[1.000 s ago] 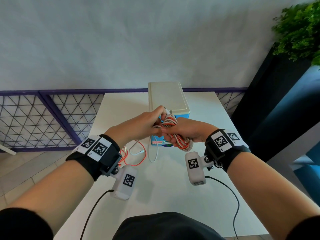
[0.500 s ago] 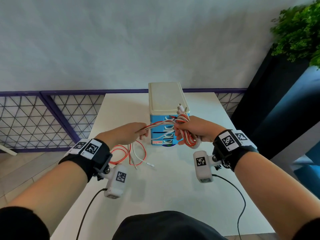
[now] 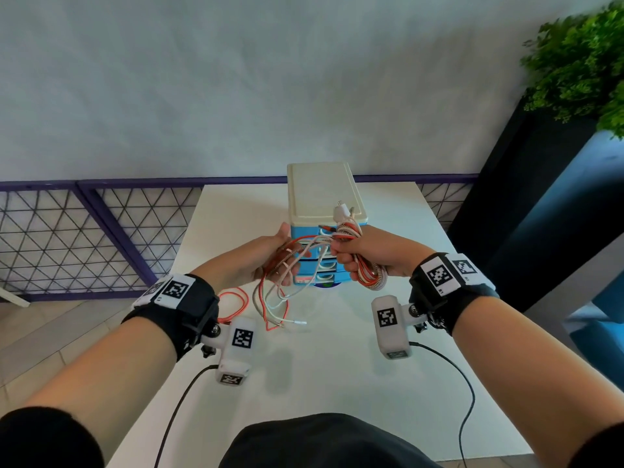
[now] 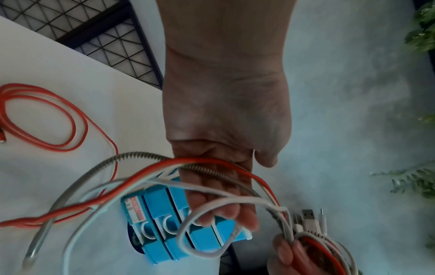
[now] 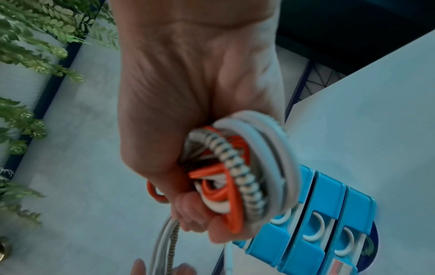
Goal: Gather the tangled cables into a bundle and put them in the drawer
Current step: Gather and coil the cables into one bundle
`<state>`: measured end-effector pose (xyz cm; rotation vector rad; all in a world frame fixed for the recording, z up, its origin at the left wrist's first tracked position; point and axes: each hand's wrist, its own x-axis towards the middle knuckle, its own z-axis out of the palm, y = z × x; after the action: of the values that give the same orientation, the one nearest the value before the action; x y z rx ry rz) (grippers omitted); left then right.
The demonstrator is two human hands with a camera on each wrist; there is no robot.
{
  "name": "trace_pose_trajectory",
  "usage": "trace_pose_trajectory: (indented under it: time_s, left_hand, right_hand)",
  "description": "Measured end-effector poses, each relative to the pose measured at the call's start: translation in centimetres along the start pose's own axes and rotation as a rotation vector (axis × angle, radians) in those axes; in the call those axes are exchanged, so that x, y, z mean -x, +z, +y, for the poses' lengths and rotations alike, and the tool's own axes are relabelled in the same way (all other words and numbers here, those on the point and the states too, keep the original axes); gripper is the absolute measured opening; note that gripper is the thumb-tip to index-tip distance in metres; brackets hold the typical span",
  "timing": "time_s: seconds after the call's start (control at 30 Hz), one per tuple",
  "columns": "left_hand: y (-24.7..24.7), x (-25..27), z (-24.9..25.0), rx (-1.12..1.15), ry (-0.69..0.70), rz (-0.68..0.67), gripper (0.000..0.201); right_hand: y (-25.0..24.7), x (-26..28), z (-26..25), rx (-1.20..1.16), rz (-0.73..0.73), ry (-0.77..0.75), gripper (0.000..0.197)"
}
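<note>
My right hand (image 3: 344, 258) (image 5: 200, 214) grips a coiled cable bundle (image 3: 368, 278) (image 5: 247, 167) of orange, white and spiral-wrapped grey cables, its plug ends sticking up above the fist. It is held in the air just in front of the small blue drawer unit (image 3: 320, 194) (image 5: 317, 223), whose drawers look closed. My left hand (image 3: 283, 251) (image 4: 226, 204) lies beside it with straight fingers, and the loose strands (image 3: 277, 305) (image 4: 141, 176) run across them and hang to the table. One orange cable loop (image 3: 236, 302) (image 4: 42, 119) lies on the table below my left wrist.
The white table (image 3: 337, 366) carries the drawer unit at its far middle. A purple mesh railing (image 3: 101, 204) runs behind and left of it. A dark planter with a green plant (image 3: 580, 62) stands at the right.
My left hand has let go of its pinch on the strands and moved up and right towards the bundle, fingers now straight under the cables. The right hand keeps its grip.
</note>
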<state>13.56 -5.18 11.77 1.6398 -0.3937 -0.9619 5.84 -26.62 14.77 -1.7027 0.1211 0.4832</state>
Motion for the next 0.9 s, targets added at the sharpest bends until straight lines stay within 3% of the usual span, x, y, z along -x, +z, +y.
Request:
trace_pose_trajectory:
  time_s: [0.23,0.33,0.4,0.53,0.67,0.77,0.9]
  left_hand:
    - [0.6,1.3,0.5,0.303,-0.177,-0.25,0.045]
    - [1.0,1.5,0.7,0.342,-0.11,-0.289,0.036]
    - [1.9,1.3,0.9,0.3,-0.032,-0.234,0.033]
    - [4.8,0.9,1.4,0.011,0.185,0.068,0.033]
    - [7.8,1.1,1.7,-0.416,0.311,0.303,0.031]
    - [8.8,1.1,1.8,-0.7,0.346,0.384,0.037]
    - [9.4,0.9,2.6,-0.975,0.317,0.384,0.032]
  right_hand:
    - [-0.2,-0.6,0.4,0.135,0.151,-0.081,0.017]
    - [-0.2,-1.2,0.7,0.113,0.248,-0.091,0.013]
    - [0.1,-1.5,0.9,0.045,0.28,-0.095,0.015]
    - [0.5,-2.0,1.0,-0.124,0.232,-0.078,0.041]
    - [1.4,-2.0,0.6,-0.294,0.063,-0.082,0.075]
    - [2.0,-1.7,0.0,-0.447,0.037,-0.051,0.072]
    - [2.4,-1.7,0.0,-0.422,0.083,-0.004,0.069]
